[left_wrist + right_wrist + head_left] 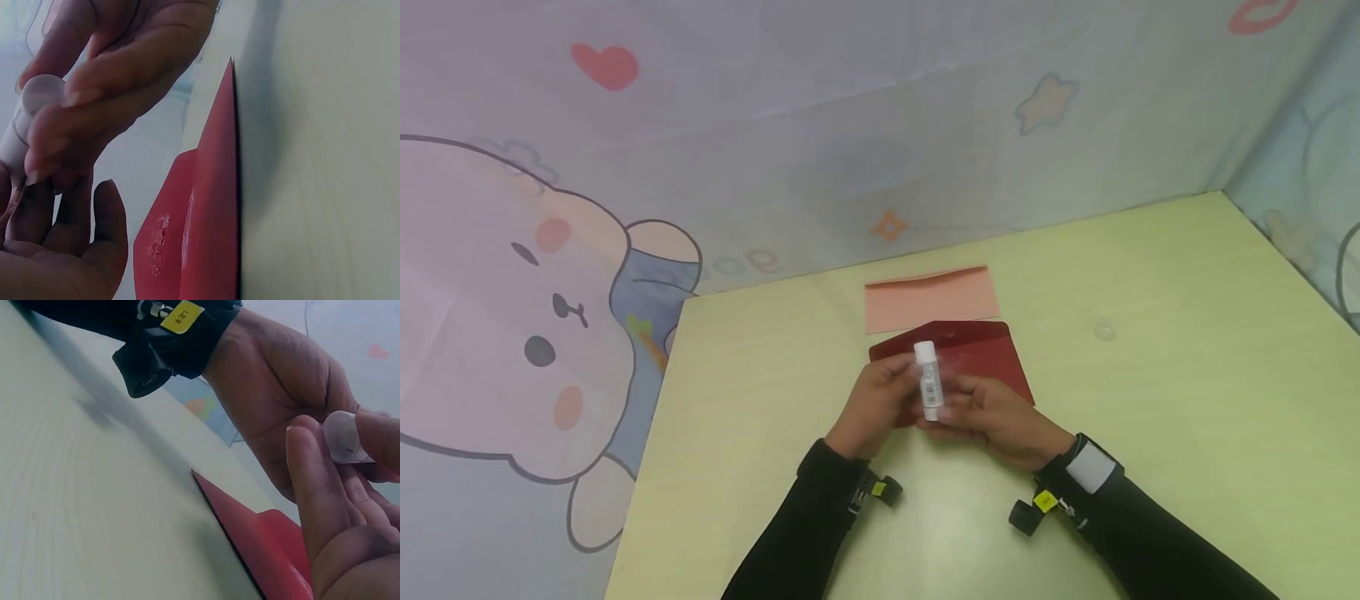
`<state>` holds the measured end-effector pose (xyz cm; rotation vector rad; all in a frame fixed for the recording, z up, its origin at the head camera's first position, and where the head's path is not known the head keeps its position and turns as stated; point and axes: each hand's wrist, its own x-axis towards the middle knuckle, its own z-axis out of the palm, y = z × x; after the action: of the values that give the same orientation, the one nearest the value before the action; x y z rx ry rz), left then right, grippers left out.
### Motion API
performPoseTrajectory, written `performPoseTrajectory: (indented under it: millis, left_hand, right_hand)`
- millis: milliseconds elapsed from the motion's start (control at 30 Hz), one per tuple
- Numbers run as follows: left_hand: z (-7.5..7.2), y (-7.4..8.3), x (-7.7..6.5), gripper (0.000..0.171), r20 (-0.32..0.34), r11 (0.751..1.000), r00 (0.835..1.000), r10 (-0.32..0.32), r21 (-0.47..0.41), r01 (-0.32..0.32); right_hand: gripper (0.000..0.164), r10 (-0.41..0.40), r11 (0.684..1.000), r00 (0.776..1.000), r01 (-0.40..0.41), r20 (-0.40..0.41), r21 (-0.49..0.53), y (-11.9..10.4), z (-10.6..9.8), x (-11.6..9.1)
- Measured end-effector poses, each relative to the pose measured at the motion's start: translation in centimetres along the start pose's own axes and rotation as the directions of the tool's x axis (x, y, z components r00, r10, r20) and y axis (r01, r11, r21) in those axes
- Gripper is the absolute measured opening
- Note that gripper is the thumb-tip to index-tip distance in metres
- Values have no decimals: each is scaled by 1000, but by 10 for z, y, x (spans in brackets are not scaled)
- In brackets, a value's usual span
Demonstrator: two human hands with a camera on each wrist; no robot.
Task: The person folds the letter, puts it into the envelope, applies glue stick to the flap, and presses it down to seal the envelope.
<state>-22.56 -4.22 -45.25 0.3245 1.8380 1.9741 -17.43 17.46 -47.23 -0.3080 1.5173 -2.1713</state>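
Observation:
A white glue stick (pixel 929 382) with a printed label and barcode is held between both hands, over the red envelope. My left hand (pixel 876 400) grips its body from the left, thumb against the label. At its lower end, the fingers of my right hand (pixel 1000 417) pinch the base. The right wrist view shows the round white base (pixel 342 439) between thumb and finger. Beneath the hands lies the red envelope (pixel 992 367) with its flap folded out. Wrinkled, shiny smears mark the flap (pixel 156 250) in the left wrist view. Fingers hide part of the stick.
Just behind the red envelope is a pink envelope (pixel 928 304). A small clear round piece (pixel 1105 330) sits to the right on the pale wooden table (pixel 1187 433). A printed cloth (pixel 820 125) hangs along the table's back edge.

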Motion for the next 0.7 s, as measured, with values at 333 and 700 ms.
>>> performPoseTrajectory:
  millis: [333, 700]
  left_hand:
    - [2, -5, 3, 32, -13, 1000, 1000, 11, 6, -11]
    - [7, -11, 4, 31, -69, 999, 997, 35, 36, -33]
  right_hand:
    - [64, 9, 981, 990, -35, -137, -190, 2, -2, -1]
    - [50, -93, 864, 946, -80, -312, -498, 1, 7, -1]
